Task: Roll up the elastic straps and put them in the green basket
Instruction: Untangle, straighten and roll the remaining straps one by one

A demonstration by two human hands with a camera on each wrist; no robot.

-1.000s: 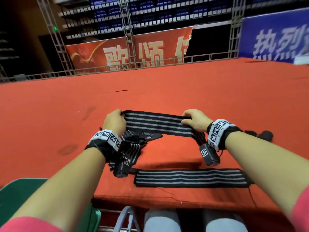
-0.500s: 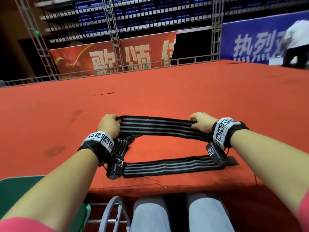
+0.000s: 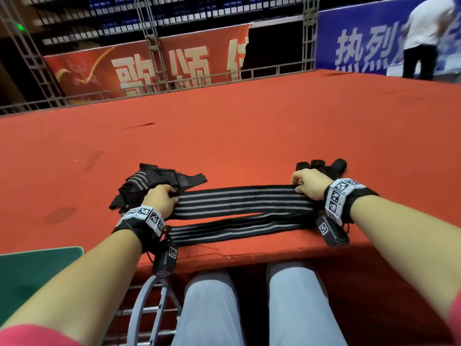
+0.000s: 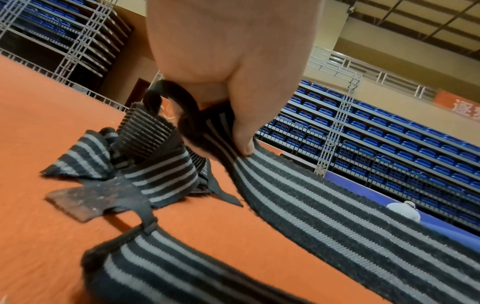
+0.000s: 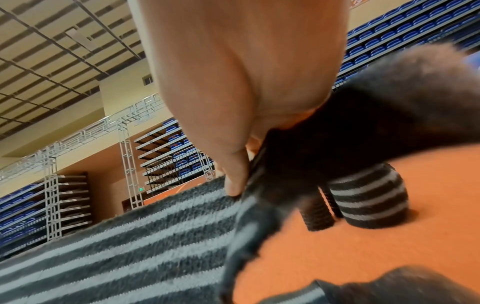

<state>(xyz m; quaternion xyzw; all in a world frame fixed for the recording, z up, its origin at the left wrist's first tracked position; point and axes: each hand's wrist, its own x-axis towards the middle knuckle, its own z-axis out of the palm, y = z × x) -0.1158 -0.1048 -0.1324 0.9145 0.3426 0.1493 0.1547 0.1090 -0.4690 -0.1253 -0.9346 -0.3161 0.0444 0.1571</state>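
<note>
Lowering onto the red table [image 3: 249, 136] at frame centre, both hands [image 3: 161, 198] [image 3: 308, 183] grasp the strap [image 3: 237, 202], now flattened for rolling.

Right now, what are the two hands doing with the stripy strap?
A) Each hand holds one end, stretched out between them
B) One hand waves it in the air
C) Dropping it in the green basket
A: the left hand and right hand each pinch an end of the striped elastic strap, which lies stretched between them on the red table.

Head view looks down and forward; wrist views sit low, close (both share the striped strap [image 3: 239, 202]).
</note>
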